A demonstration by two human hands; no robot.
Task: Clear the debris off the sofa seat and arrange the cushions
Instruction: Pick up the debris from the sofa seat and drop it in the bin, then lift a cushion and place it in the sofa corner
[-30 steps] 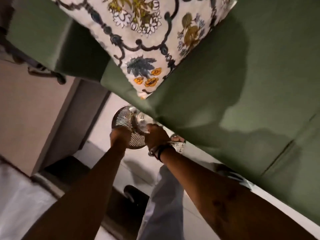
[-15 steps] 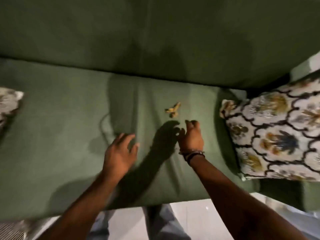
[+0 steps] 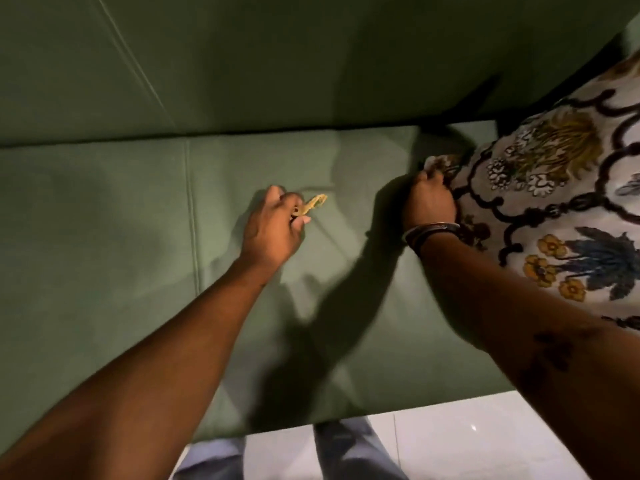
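A green sofa seat fills the middle of the view, with its backrest above. A small yellowish scrap of debris lies mid-seat, and my left hand pinches its near end between the fingers. A floral patterned cushion lies on the right part of the seat. My right hand, with bangles on the wrist, grips that cushion's left corner.
A seam runs down the seat to the left of my left hand. White floor tiles and my trouser legs show below the seat's front edge.
The view swung from a metal strainer near the floor to the sofa seat. My left hand moved right and closed on the scrap; my right hand moved right and gripped the cushion corner.
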